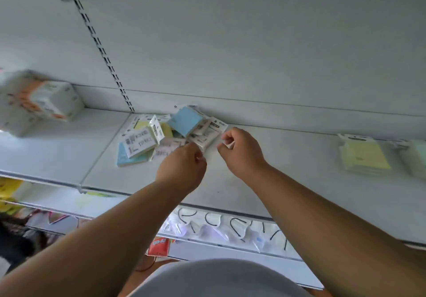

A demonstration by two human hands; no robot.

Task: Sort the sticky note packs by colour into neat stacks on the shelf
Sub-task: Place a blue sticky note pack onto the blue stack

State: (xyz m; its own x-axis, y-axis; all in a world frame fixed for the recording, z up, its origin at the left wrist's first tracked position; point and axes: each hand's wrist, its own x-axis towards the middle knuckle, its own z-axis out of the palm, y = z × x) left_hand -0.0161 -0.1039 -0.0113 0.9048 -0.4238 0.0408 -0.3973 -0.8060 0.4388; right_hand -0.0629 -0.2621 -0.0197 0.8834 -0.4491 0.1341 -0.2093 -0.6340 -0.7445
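Both hands, left hand (184, 165) and right hand (239, 151), have curled fingers pinching a whitish pack (205, 140) at the messy pile (161, 135); lift it slowly so nothing slides.

We see a pale grey metal shelf board (265, 181) with a loose heap of wrapped sticky note packs (161, 135) on it near the back panel; we take that heap as our landmark. A blue pack (185, 120) leans tilted at its top (labels too blurred to read). Well to the right of the heap lies a neat stack of pale yellow packs (364, 158), with a pale green pack (417, 158) just beyond. Far left of the heap sits a white-and-orange wrapped bundle (39, 103).
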